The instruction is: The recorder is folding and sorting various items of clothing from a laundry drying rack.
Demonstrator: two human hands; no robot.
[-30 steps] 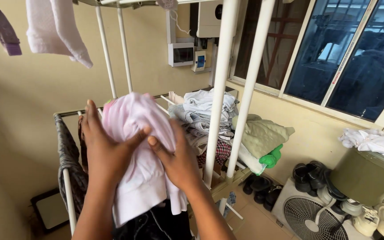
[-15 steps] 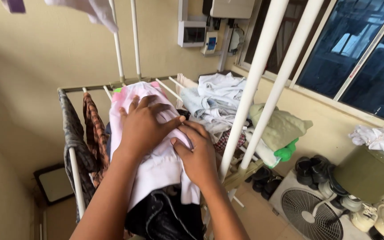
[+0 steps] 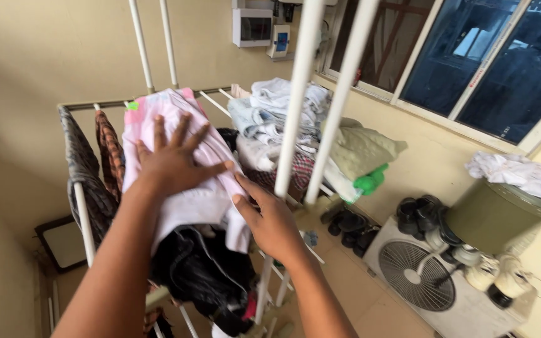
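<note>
A pale pink and white garment (image 3: pixel 189 206) lies draped over the rails of a white drying rack (image 3: pixel 84 219). My left hand (image 3: pixel 173 159) presses flat on top of it with fingers spread. At the garment's right edge my right hand (image 3: pixel 270 219) touches the cloth with thumb and fingertips. Under the pink garment hangs a black garment (image 3: pixel 201 269).
A dark grey cloth (image 3: pixel 82 169) and a brown checked cloth (image 3: pixel 109 153) hang at the rack's left. Folded clothes (image 3: pixel 270 112) are heaped at the rack's far end. Two white poles (image 3: pixel 311 125) rise beside my right hand. A fan unit (image 3: pixel 417 285), shoes (image 3: pixel 349 225) and a green bin (image 3: pixel 502 216) stand at right.
The pink garment went from held up in both hands down onto the rack. My left hand has flattened and spread on it, and my right hand slid to its right edge.
</note>
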